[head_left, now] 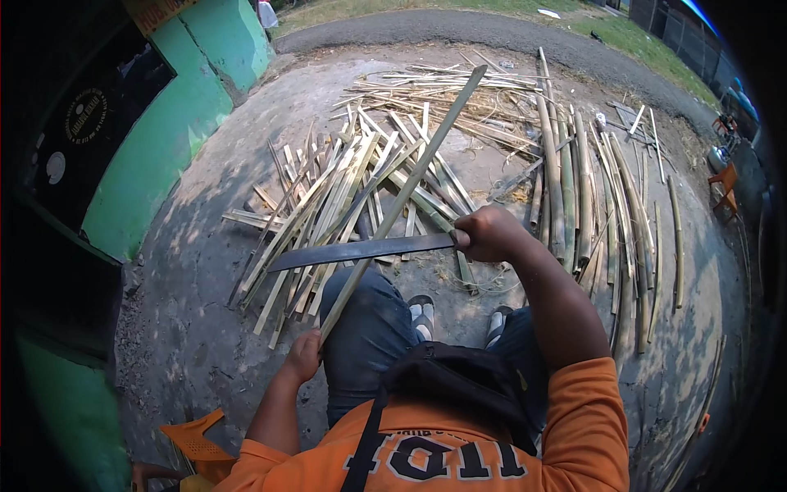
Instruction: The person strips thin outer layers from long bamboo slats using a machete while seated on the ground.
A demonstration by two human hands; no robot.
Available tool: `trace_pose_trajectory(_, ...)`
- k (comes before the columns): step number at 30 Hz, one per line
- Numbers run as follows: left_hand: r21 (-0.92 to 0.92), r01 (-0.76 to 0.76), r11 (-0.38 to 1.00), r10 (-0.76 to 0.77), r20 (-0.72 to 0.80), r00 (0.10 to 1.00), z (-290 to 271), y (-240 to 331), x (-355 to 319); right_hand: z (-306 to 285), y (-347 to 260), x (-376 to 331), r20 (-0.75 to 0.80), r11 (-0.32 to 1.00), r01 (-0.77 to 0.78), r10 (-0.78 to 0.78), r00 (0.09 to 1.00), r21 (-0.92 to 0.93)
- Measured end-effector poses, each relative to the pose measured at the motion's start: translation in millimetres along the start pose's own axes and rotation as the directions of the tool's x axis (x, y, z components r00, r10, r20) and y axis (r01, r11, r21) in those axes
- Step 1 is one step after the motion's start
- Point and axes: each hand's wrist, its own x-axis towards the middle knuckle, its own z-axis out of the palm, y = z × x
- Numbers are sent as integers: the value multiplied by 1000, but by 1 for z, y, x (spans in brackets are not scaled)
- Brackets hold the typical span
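My right hand is closed round the handle of a machete. Its long dark blade points left and lies across a bamboo strip, seeming to touch it above my left knee. The near end of that strip is in my left hand, with the fingers wrapped round it. From there the strip slants up and away to the right, over a heap of split bamboo strips on the ground before my feet. The machete's handle is mostly hidden inside my fist.
Whole bamboo poles lie lengthwise at the right, and thinner bamboo pieces are scattered farther off. A green wall stands at the left. An orange plastic chair is behind my left arm. A paved road crosses the far side.
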Motion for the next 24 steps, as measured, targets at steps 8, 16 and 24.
trace_pose_trajectory(8, -117, 42, 992, -46, -26, 999, 8, 17, -8, -6, 35, -12, -77, 939, -305, 320, 944, 158)
trace_pose_trajectory(16, -57, -28, 998, 26, -34, 999, 8, 2, -4, -4, -21, 2, 165, 999, -34, 32, 986, 10)
trace_pose_trajectory(24, -13, -104, 994, 101, -134, 986, 14, 0, 1, -10, 17, -3, 91, 955, -291, 285, 954, 61)
